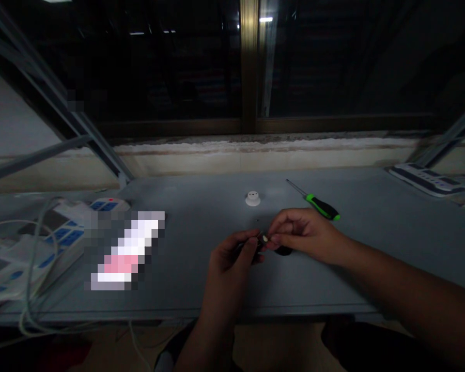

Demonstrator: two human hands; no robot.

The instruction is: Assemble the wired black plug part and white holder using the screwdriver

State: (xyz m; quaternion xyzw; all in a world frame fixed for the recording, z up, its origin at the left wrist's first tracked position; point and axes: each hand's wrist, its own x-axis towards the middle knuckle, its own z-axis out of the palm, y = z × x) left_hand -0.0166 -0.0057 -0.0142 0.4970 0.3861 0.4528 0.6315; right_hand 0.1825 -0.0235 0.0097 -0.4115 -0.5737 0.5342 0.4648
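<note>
Metal-tipped part (262, 239) points right, pinched by left hand (228, 263), right hand (300, 235)

1. Power strip (58, 243), left side: blue socket panels; no lettering legible.
2. Power strip (424, 179), far right: dark panels; markings too small to read.
3. Pink-and-white packet (124, 250): pixelated, no text can be made out.
4. Green-and-black screwdriver (321, 205): handle shows no readable marking.
</note>
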